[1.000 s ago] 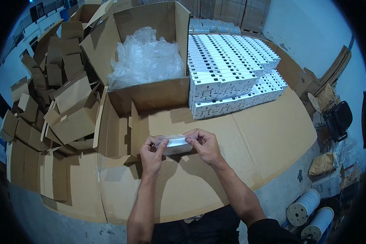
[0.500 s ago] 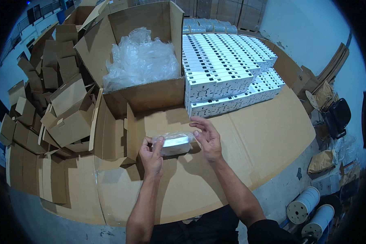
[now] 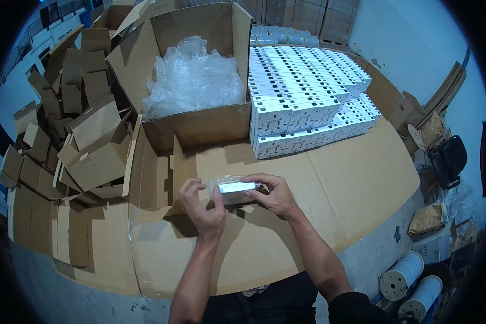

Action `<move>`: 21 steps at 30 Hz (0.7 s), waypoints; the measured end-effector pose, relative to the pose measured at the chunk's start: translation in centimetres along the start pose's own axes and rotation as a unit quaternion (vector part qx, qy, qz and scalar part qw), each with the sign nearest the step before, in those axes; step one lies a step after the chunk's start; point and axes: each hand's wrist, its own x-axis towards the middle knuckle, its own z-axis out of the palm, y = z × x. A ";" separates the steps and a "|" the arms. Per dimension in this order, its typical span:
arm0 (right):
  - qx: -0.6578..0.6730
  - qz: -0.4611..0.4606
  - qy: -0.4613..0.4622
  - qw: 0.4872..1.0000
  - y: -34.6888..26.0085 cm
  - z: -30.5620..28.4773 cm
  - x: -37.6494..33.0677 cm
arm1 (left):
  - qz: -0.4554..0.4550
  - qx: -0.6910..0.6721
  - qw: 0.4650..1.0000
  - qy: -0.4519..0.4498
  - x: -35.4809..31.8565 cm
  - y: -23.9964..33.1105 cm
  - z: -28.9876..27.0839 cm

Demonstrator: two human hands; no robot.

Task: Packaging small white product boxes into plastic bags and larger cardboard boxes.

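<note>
Wrapped item (image 3: 233, 189) ends hidden (by fingers).

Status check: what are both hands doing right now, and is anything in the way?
Left hand and right hand both gripping small white box in clear wrap. Held above cardboard-covered table. Nothing blocking; open carton of plastic bags behind.

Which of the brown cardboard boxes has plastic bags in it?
The big open box straight ahead of the hands, left of the stacked white boxes. It is full of clear plastic; the small brown boxes piled at left show none.
</note>
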 end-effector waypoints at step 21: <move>-0.218 -0.118 0.007 0.969 -1.8 -0.5 -0.5 | -0.289 -0.087 0.912 -0.276 0.8 -0.5 -1.3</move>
